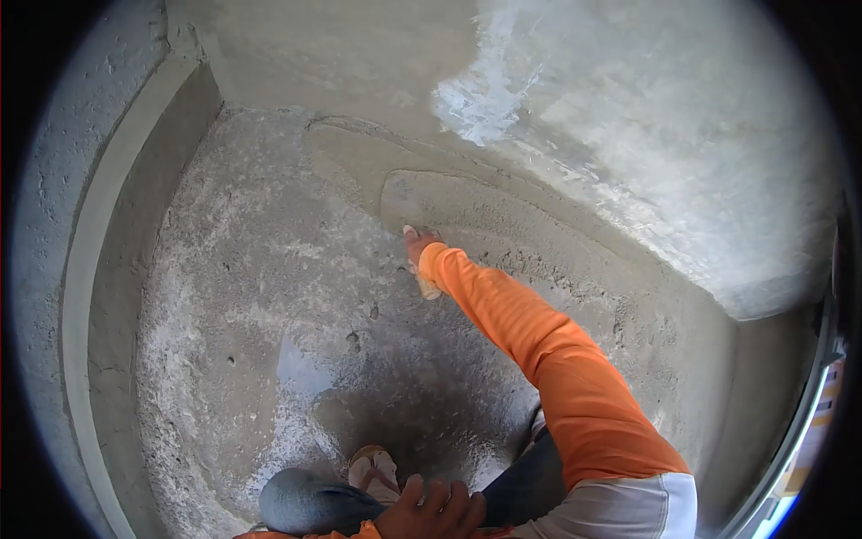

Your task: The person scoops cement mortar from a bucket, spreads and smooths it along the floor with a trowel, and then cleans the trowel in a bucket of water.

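Smooth grey mortar point(458, 196) is down upper-centre, rough grey concrete floor point(260, 216) centre-left looks undone, your right grip point(420, 245) is wrapped round a tan handle point(429, 288), can't tell if your left grip point(433, 512) holds anything.

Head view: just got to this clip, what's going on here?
The person's right hand reaches forward, gripping a tool by its pale handle at the edge of a grey mortar-like layer along the base of the wall. The tool's working end is hard to make out. The left hand is down near the person's lap, its palm hidden.
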A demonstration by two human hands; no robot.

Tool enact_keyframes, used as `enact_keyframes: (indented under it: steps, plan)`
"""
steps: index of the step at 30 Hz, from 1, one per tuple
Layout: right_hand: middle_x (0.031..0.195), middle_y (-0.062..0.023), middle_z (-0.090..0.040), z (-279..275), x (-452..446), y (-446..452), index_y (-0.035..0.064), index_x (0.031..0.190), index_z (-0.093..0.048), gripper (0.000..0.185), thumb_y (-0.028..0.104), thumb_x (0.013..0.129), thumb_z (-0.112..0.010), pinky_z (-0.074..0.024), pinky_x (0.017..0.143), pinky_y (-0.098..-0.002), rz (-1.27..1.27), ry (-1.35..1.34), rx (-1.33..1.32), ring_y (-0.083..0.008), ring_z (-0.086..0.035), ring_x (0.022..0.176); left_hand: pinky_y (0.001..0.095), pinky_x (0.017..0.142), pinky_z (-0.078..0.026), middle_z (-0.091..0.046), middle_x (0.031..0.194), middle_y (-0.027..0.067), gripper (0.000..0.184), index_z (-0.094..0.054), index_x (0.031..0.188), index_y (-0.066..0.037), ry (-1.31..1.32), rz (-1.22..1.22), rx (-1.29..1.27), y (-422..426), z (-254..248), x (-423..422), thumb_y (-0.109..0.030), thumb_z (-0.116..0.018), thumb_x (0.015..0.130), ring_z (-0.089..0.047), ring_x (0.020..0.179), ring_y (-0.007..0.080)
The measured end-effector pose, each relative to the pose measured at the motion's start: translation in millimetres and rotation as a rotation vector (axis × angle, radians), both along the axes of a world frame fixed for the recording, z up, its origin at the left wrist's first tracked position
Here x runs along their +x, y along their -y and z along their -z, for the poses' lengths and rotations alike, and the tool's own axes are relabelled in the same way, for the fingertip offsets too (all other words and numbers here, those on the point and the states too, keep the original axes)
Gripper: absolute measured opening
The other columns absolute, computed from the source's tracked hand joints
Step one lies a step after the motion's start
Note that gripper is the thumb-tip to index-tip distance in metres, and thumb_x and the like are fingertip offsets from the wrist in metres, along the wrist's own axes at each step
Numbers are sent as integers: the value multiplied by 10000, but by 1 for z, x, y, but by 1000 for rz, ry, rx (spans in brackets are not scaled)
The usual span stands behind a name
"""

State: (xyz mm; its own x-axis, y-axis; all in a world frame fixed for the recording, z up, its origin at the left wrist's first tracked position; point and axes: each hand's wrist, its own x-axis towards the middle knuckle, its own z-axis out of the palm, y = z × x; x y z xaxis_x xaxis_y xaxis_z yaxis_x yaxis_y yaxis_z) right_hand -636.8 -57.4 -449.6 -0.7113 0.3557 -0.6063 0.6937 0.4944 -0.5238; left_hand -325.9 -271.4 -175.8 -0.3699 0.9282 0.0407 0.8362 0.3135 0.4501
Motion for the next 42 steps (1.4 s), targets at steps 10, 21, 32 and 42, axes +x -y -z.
enact_keyframes:
  steps: [10,21,32,42]
  plan:
    - [947,-246,-593,-12,97,-172,-7,1055,-531,534,468,874,-366,-465,762,-444,-215,7,811,-379,-588,881,392,774,-423,-528,1101,116,321,-543,1071,-123,428,-425,322,51,-4,-2,-228,-526,768,-525,967,274]
    - [715,-145,-606,47,-58,22,-21,1125,-474,526,432,895,-338,-497,583,-386,-192,-299,191,-263,-595,519,428,841,-390,-485,1207,104,358,-547,1111,-163,468,-382,363,72,-2,3,-230,-505,763,-500,1041,295]
    - [1112,-205,-532,-84,41,-10,94,1131,-496,448,400,804,-518,-444,818,-421,-574,-62,734,-364,-551,952,415,773,-436,-523,1133,107,339,-539,1072,-127,411,-328,439,75,11,-16,-252,-515,758,-539,977,283]
    - [1161,-227,-466,-137,67,-65,146,1152,-466,414,366,806,-527,-452,809,-429,-912,-60,977,-368,-533,981,350,709,-499,-604,949,124,339,-533,1047,-29,508,-289,444,73,15,-34,-259,-573,802,-616,833,250]
